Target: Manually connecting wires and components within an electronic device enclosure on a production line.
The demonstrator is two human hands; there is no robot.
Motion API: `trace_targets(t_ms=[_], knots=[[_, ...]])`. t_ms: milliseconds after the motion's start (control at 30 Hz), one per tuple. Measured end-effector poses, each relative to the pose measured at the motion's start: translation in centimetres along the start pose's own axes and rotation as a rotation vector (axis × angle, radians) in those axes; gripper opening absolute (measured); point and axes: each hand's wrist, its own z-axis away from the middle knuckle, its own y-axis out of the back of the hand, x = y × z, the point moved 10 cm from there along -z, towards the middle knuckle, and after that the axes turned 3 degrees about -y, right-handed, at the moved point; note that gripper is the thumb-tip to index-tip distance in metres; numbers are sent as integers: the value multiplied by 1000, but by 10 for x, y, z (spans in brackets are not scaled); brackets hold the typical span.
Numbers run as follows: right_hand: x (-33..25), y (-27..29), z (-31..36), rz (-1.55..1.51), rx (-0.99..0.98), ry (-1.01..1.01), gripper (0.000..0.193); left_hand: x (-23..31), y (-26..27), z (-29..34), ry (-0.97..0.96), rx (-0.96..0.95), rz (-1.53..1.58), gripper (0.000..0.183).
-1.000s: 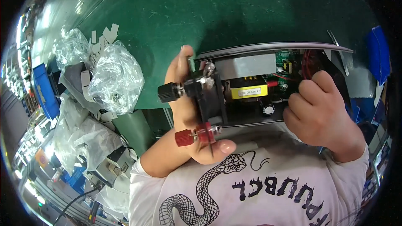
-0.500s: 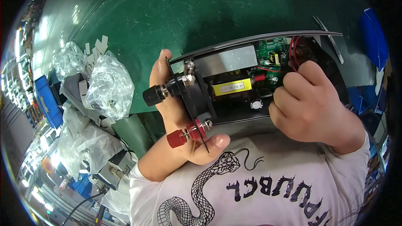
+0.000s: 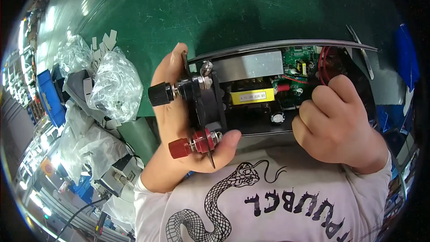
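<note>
An open black metal case [image 3: 255, 128] with electronics inside lies across in front of me. My left hand [image 3: 172, 116] grips the end panel [image 3: 212, 159] at its left end, thumb on the near side and fingers round the far side. On that panel sit a black binding post [image 3: 160, 94], a red binding post [image 3: 180, 148] and a black fan [image 3: 211, 107]. Inside show a yellow-wrapped transformer [image 3: 251, 96], a silver heat sink [image 3: 253, 65] and a green circuit board [image 3: 299, 54]. Over the right end my right hand [image 3: 333, 123] is closed, beside red wires [image 3: 322, 65]; its fingertips are hidden.
Tweezers [image 3: 365, 58] lie on the green table [image 3: 251, 4] beyond the case's right end. At left are clear plastic bags [image 3: 116, 85], white card pieces [image 3: 109, 40] and a blue bin [image 3: 50, 98]. Another blue bin [image 3: 407, 51] stands at far right.
The left hand and the end panel with its binding posts have shifted slightly left and tilted. In view, the case's right end and my right hand sit a little further right and lower.
</note>
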Motion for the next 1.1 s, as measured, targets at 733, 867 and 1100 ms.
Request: trace_targets(t_ms=[733,867,1100], knots=[[3,8,0,161,73,-59,26,37,71,173,213,-36,-163,43],[-6,26,1,97,86,-25,30,33,67,178,430,-52,272,45],[11,57,-33,-96,108,-39,36,9,49,120,181,101,-57,44]])
